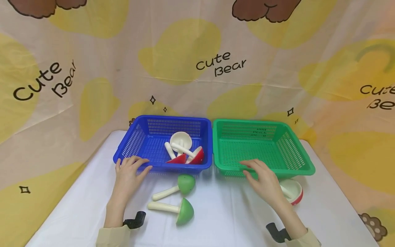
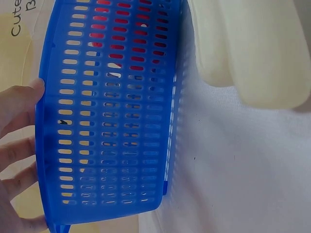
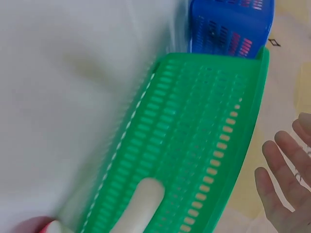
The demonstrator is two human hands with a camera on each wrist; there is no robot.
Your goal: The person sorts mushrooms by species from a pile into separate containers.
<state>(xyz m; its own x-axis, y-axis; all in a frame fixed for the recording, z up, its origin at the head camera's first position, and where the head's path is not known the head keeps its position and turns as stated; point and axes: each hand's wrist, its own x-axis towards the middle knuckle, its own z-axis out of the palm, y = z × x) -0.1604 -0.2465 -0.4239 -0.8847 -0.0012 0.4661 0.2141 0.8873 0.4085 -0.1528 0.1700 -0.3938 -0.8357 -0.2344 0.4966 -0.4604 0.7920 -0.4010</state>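
My left hand is at the front left rim of the blue basket, its loosely bent fingertips on or just over the edge. Above the front rim of the green basket hovers my right hand, fingers spread and holding nothing. Two toy mushrooms with green caps, one farther back and one nearer, lie on the table between the hands. A red-capped toy mushroom lies partly hidden behind the right hand. Inside the blue basket are several more mushrooms, including a red-capped one and one showing its pale underside.
Both baskets stand side by side at the back of a white-covered table. A patterned "Cute Bear" cloth hangs behind and around it. Black wrist mounts sit by the sleeves.
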